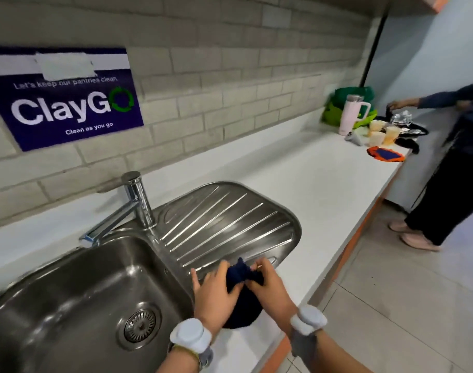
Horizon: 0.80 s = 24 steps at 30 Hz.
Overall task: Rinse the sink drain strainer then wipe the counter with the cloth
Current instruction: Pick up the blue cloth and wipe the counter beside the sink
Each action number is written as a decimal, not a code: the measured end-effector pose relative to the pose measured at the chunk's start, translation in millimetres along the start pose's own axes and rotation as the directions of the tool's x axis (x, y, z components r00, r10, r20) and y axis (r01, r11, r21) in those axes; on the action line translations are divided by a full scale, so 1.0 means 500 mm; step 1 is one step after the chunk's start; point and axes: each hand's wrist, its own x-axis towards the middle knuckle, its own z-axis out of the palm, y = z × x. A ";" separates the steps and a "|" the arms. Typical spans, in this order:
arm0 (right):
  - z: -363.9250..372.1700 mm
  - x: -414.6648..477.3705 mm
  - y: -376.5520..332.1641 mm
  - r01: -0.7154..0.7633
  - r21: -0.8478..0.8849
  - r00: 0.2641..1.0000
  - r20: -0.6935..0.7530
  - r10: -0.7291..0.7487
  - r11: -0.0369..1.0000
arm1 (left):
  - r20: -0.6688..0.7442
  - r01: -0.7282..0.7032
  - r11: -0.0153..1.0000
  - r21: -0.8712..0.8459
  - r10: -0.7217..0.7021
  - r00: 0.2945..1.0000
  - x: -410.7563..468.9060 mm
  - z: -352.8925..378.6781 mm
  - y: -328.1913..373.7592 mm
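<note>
Both hands bunched round one dark navy cloth (242, 275), held at the front lip of the ribbed stainless-steel drainboard (230, 219), right at the seam with the basin. Left hand (213, 294) clamped on the cloth's left side, fingers curled over the top; right hand (270, 286) pinching the right side, thumb and forefinger nipping a raised corner. Cloth wadded rather than spread, a rounded lump hanging down between the wrists toward the front edge of the white bench (324, 184). White band-like devices on both wrists.

Round slotted metal drain strainer (139, 325) seated in the floor of the steel sink (76, 286), at about 8 o'clock from the hands, nearer the left hand. Seemingly in place and dry-looking, though too blurred to tell whether rinsed. Chrome mixer tap (117, 216) swung out over the basin at 10 o'clock, no water visible.

Open bench surface stretching away at 1 o'clock from the hands, long axis running from near-left to far-right, toward a cluster of things at the far end: a pale pink lidded tumbler (351, 114), a green bag (348, 103), small tubs. Another person (455, 157) standing there, hand over those items.

Judged from the grip: cloth stage in hand, likely wringing or folding before the wipe. Next move probably calling for spreading the wad flat and sweeping rightward along the bench, right hand better placed to lead.
</note>
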 end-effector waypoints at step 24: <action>-0.140 0.845 -0.063 0.105 0.218 0.987 0.093 -0.128 0.970 | -0.145 0.106 0.782 -0.615 -0.244 0.959 0.765 0.017 0.062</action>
